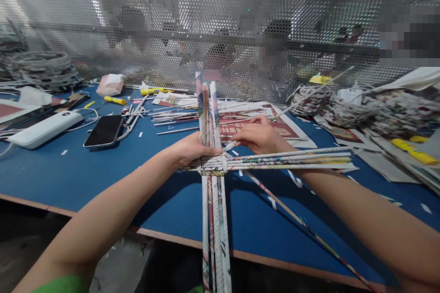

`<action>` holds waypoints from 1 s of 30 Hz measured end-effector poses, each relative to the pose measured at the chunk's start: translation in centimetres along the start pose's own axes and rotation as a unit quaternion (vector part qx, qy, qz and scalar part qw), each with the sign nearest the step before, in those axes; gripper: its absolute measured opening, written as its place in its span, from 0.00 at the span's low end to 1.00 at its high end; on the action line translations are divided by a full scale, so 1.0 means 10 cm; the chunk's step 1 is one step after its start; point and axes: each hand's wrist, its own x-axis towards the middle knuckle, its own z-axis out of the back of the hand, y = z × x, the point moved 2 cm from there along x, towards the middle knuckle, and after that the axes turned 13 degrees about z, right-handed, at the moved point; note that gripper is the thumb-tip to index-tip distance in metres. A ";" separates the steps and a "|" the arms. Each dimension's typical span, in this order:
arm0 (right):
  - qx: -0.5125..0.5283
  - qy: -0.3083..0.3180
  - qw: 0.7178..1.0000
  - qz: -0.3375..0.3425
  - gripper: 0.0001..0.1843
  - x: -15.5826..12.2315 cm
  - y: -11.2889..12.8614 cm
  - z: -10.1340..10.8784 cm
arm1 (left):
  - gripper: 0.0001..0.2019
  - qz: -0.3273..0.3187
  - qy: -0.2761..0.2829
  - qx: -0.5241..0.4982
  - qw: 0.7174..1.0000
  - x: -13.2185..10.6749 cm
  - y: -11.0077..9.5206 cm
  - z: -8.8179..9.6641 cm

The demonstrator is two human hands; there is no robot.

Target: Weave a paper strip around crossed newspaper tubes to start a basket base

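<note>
A cross of rolled newspaper tubes (215, 165) is held just above the blue table (68, 174). One bundle runs upright toward me, another lies sideways to the right. My left hand (192, 149) is closed on the crossing, thumb pressing the tubes. My right hand (259, 137) sits just behind the crossing, pinching a thin paper tube (292, 213) that winds around it and trails off to the lower right.
A black phone (104, 130) and a white power bank (44, 129) lie at left, with yellow glue sticks (115, 100) behind. Loose paper tubes and newspaper (240, 123) cover the middle. Woven paper pieces (343, 105) pile at right. A perforated screen (220, 23) stands behind, with people beyond it.
</note>
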 end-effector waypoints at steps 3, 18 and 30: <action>0.030 0.024 0.999 -0.019 0.11 -0.05 0.00 -0.01 | 0.10 0.012 -0.008 -0.006 1.000 -0.01 -0.01 0.00; 0.249 0.104 0.940 -0.207 0.12 -0.22 0.16 0.05 | 0.09 -0.010 -0.014 0.058 0.998 -0.02 -0.03 0.01; 0.329 0.218 0.895 -0.206 0.13 -0.20 -0.21 0.22 | 0.08 0.012 -0.012 0.059 0.998 0.02 0.02 0.01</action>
